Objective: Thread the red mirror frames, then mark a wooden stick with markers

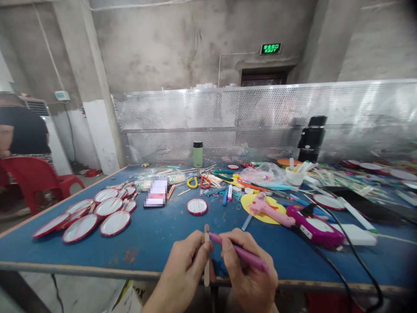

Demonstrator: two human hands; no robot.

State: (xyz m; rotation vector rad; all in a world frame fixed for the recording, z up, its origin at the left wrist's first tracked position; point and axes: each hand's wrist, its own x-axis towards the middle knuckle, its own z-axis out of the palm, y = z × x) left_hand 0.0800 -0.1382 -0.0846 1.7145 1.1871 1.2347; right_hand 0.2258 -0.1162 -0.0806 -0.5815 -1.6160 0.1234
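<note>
My left hand [185, 267] pinches a thin wooden craft stick [206, 252], held upright at the near edge of the blue table [153, 239]. In my right hand [249, 271] is a pink marker pen [241, 253], its tip touching the stick near the top. Both hands hover over the table's front edge. A single round white disc with a red rim [197, 206] lies a little beyond them.
Several red-rimmed discs [97, 213] lie stacked at left. Two glue guns [293, 219] with black cables, a yellow disc, scissors [198, 181], a green bottle [197, 154], a white cup and loose sticks crowd the right and back. A person sits by a red chair [35, 178] far left.
</note>
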